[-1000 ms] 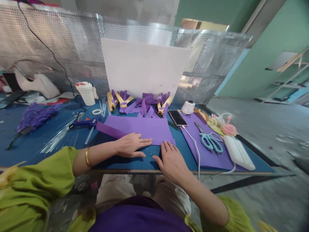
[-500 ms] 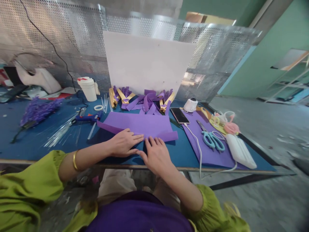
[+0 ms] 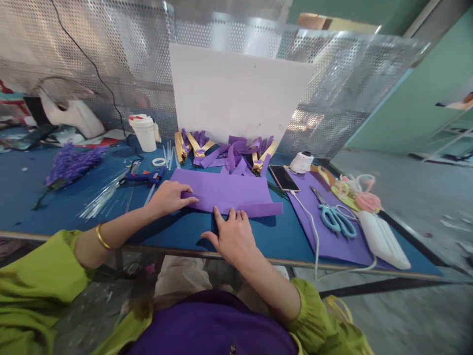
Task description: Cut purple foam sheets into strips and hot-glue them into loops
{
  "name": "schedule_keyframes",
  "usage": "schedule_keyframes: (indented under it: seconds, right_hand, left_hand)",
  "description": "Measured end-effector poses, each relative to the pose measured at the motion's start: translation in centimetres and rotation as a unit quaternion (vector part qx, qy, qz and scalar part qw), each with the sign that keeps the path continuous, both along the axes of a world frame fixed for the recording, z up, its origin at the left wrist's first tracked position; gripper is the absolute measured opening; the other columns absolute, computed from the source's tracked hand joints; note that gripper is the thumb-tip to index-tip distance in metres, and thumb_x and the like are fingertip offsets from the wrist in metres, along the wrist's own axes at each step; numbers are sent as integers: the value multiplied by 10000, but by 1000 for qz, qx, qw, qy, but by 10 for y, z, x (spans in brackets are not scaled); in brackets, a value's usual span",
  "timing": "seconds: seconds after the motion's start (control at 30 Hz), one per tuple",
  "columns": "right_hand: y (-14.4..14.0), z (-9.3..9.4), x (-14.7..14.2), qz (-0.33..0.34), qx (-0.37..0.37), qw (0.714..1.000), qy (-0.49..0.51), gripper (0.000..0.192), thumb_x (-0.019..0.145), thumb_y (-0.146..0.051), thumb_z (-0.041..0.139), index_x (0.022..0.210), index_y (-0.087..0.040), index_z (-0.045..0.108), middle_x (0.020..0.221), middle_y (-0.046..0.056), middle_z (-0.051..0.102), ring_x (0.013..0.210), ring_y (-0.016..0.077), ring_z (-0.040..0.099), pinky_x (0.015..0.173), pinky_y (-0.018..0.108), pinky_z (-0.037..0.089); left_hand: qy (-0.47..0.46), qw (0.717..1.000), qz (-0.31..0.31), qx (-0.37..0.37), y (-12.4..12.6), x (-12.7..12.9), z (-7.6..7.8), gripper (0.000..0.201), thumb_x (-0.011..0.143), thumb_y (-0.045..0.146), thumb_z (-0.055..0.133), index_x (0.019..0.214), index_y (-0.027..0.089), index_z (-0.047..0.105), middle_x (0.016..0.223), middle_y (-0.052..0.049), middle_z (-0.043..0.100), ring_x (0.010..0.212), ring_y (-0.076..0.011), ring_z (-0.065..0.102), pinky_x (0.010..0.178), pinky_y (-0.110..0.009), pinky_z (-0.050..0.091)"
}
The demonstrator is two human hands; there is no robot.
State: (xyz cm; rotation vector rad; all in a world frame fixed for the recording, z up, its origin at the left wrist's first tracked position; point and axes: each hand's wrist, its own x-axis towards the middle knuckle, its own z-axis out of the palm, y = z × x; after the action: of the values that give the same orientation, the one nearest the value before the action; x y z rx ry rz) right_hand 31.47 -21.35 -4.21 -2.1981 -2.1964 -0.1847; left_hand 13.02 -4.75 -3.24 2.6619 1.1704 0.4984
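A purple sheet of paper (image 3: 229, 190) lies on the blue table with its near edge turned up in a narrow fold. My left hand (image 3: 169, 197) is at the sheet's left end, thumb and fingers closed on the folded edge. Flat against the middle of the near edge rest the fingertips of my right hand (image 3: 236, 235), spread, with the thumb out to the left. Behind the sheet lie purple paper strips (image 3: 236, 153) and small gold-wrapped lavender bunches (image 3: 197, 143).
Left of the sheet are a blue glue gun (image 3: 142, 177), clear glue sticks (image 3: 107, 195) and a lavender bunch (image 3: 74, 162). A white cup (image 3: 144, 133) stands behind. To the right are a phone (image 3: 284, 177), scissors (image 3: 336, 219), a white power bank (image 3: 384, 239) and its cable.
My left hand has moved left along the folded edge, from beside my right hand to the sheet's left end. My right hand stays at the near edge. The view has shifted slightly.
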Motion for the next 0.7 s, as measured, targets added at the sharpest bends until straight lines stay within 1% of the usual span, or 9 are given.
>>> schedule_keyframes:
  seconds: [0.07,0.13,0.2,0.3,0.4,0.5,0.57,0.63,0.7]
  right_hand:
    - [2,0,-4,-1,-4,1000,-6,889,900,-762,351,1547,-154,400,1312,332,581,1218,418,581,1073,544,304]
    - [3,0,-5,2,-7,1000,-9,893,898,-763,355,1545,-150,402,1316,335,578,1207,414,585,1062,549,306]
    - [3,0,-5,4,-8,1000,-12,891,897,-762,360,1543,-150,406,1320,338,577,1196,414,588,1039,552,322]
    - [3,0,-5,6,-9,1000,-20,891,896,-761,362,1538,-145,415,1316,351,576,1192,423,588,1016,556,338]
    - [3,2,-6,9,-10,1000,-23,879,901,-748,380,1534,-140,421,1313,353,578,1188,417,590,1023,560,332]
    - [3,4,-7,12,-12,1000,-20,848,910,-728,402,1535,-155,422,1300,349,587,1166,409,599,1001,553,344]
    - [3,5,-7,14,-14,1000,-18,821,919,-712,408,1533,-167,428,1278,345,602,1146,407,606,980,548,355]
    - [3,4,-7,15,-16,1000,-17,802,928,-698,413,1528,-166,437,1255,341,616,1138,408,608,973,547,357]
    - [3,3,-7,16,-14,1000,-15,797,931,-682,430,1526,-151,437,1250,340,619,1149,410,601,983,552,349]
  left_hand:
    - [7,998,23,-62,0,-3,0,425,858,587,586,876,205,772,795,-42,759,764,-222,666,696,-301,408]
    - [17,994,28,-105,1,-5,1,404,842,584,594,815,216,759,740,-17,742,726,-206,655,656,-285,389]
    - [35,993,22,-110,3,-6,1,391,828,577,609,816,215,756,734,-17,738,736,-208,655,664,-286,393]
    - [70,997,-1,-42,5,-7,1,377,846,564,605,846,217,753,753,-34,743,809,-229,663,794,-331,430]
    - [99,993,-26,66,-1,-7,2,341,900,511,566,887,217,739,783,-56,746,863,-248,662,994,-456,400]
    - [98,980,-45,170,-17,-4,3,290,948,356,511,1047,188,725,1018,-123,747,1046,-292,640,1118,-561,307]
    - [94,972,-88,197,-30,1,0,347,947,199,448,1200,168,684,1258,-145,684,1243,-291,563,1184,-547,252]
    - [103,968,-156,165,-43,8,-7,457,923,100,400,1319,150,622,1402,-131,610,1354,-249,496,1213,-470,263]
    - [121,965,-202,111,-55,15,-17,484,936,125,394,1390,99,558,1464,-149,556,1390,-231,472,1192,-408,326]
